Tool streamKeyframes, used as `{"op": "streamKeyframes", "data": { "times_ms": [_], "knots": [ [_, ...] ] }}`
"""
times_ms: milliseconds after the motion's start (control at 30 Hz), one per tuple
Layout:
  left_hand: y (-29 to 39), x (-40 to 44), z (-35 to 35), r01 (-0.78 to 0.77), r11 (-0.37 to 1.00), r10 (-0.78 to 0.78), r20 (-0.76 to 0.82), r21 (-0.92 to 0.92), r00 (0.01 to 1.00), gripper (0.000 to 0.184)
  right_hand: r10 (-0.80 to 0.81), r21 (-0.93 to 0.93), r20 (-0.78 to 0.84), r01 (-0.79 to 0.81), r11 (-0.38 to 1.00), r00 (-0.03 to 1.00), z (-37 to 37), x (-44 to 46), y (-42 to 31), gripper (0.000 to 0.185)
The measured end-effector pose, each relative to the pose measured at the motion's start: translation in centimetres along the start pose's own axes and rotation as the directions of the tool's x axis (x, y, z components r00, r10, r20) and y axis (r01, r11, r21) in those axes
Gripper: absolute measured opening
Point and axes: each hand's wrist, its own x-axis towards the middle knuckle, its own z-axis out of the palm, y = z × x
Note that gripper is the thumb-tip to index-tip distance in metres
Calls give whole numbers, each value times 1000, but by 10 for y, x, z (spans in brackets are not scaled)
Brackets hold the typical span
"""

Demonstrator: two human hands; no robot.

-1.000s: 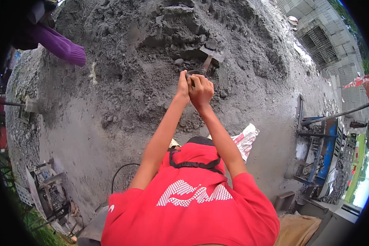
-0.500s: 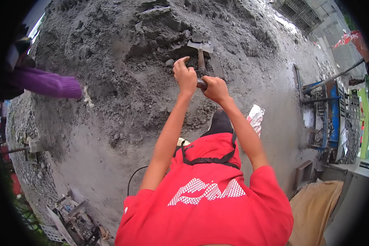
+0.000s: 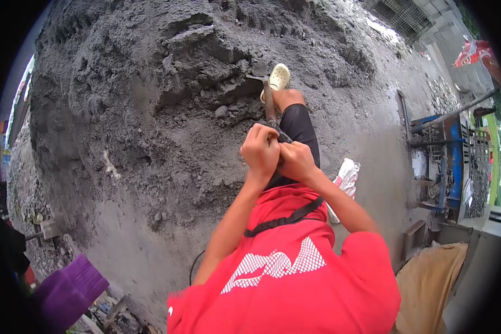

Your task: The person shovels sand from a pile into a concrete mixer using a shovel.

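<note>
A shovel (image 3: 270, 104) stands with its blade against the grey sand pile (image 3: 195, 114) and its handle toward me. Both hands are closed at the grip end, my left hand (image 3: 260, 150) on top and my right hand (image 3: 296, 161) pressed beside it. Fingers cover most of the grip. My foot, in a cream clog (image 3: 279, 77), is raised at the shovel's blade, which is largely hidden behind the shoe and sand.
A co-worker's purple sleeve (image 3: 69, 292) is at lower left. Another person's arm shows at the right edge by a red-and-white cloth (image 3: 476, 53). A white sack (image 3: 348, 177) lies right of my leg. A blue metal frame (image 3: 453, 161) stands at right.
My foot has come up to the shovel's blade. Both hands have drawn back toward my body, and my left hand's fingers have closed on the grip. The purple sleeve has shifted down in view.
</note>
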Motion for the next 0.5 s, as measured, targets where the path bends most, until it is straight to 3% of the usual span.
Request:
{"op": "streamKeyframes", "data": {
  "times_ms": [67, 133, 200, 300, 433, 500],
  "knots": [
    [-48, 4, 18, 133, 987, -140, 75, 88, 987, 12, -19, 0, -17, 19, 1000, 1000, 28, 9, 27, 15],
    [-46, -21, 27, 77, 996, -87, 216, 53, 972, 11, 14, -4, -26, -14, 1000, 1000, 33, -12, 42, 14],
    [-49, -36, 39, 102, 995, -104, 142, 21, 984, 12, 98, 16, -30, -98, 995, 995, 40, -31, 49, 14],
    [-51, -53, 27, 101, 984, -129, 193, 150, 973, 10, 232, -4, -10, -232, 973, 973, 47, -41, 27, 13],
    [-56, -56, 10, 47, 987, -63, 104, 155, 993, 10, 228, 44, -37, -227, 973, 973, 53, -23, 18, 15],
    [-56, -39, 12, 160, 976, -164, 18, 145, 986, 9, 227, 16, -8, -226, 974, 974, 48, -10, 13, 15]
  ]
}}
